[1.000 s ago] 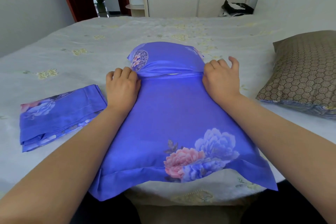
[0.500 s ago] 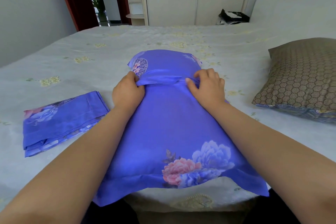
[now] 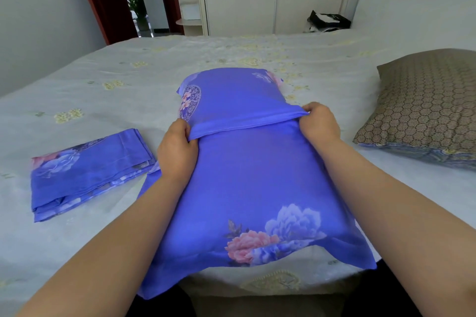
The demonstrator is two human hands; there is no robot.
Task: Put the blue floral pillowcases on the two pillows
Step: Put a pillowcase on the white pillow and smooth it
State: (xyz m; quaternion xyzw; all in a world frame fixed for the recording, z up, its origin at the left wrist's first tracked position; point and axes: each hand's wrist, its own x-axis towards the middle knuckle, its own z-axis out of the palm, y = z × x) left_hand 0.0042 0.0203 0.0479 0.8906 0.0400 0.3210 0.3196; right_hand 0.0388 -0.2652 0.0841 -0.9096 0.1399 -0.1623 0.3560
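Bed (image 3: 108, 110), pale cover. Cased pillow (image 3: 257, 175) lies mid-bed at the near edge. Brown pillow (image 3: 425, 105) at right, bare. Folded pillowcase (image 3: 87, 172) at left. Left hand (image 3: 176, 150) and right hand (image 3: 319, 123) each pinch the case's flap (image 3: 244, 123).
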